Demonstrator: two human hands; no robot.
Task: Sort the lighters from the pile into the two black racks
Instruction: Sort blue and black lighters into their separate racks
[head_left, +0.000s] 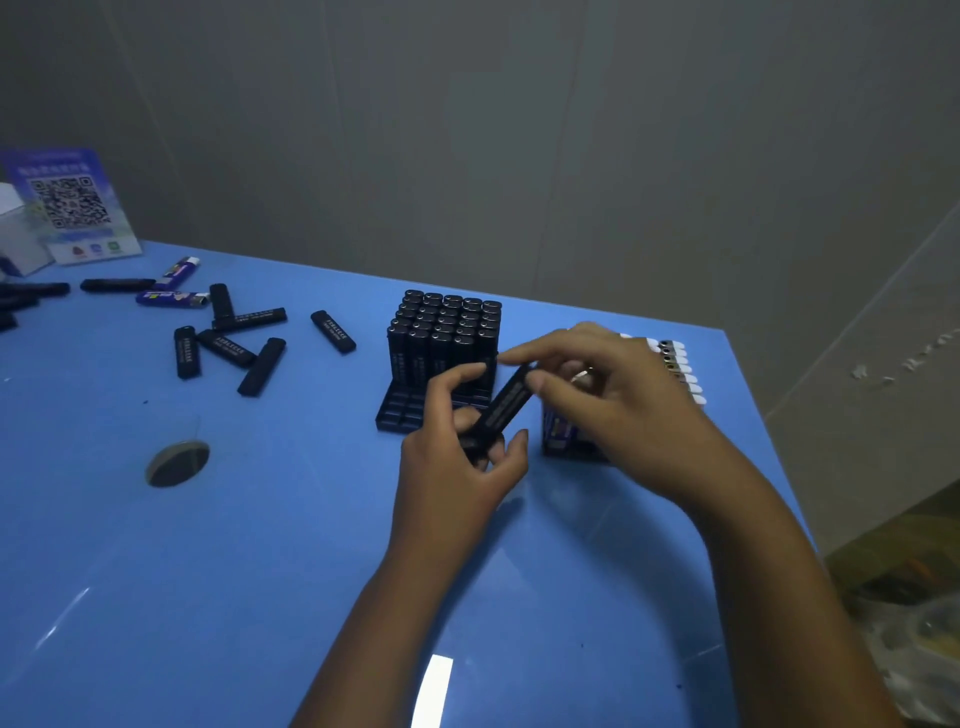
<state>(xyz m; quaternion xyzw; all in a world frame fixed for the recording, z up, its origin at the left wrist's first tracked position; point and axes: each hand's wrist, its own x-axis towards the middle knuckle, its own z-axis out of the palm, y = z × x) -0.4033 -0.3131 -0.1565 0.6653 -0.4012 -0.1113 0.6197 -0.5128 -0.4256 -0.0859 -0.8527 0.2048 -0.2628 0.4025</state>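
A black lighter (503, 404) is held tilted between both hands just in front of the racks. My left hand (457, 457) grips its lower end and my right hand (608, 389) pinches its upper end. The left black rack (400, 413) holds several upright black lighters (447, 332), with open slots along its near edge. The right rack (558, 441) is mostly hidden behind my right hand; its lighters with white and metal tops (675, 364) show past my fingers. The pile of loose black lighters (234, 343) lies at the left, with two blue lighters (174, 297) behind it.
A QR-code sign (72, 208) and a white box (15, 234) stand at the far left corner. A round hole (177, 463) is cut into the blue table (208, 597). The table's right edge runs close by the right rack, with clutter on the floor below.
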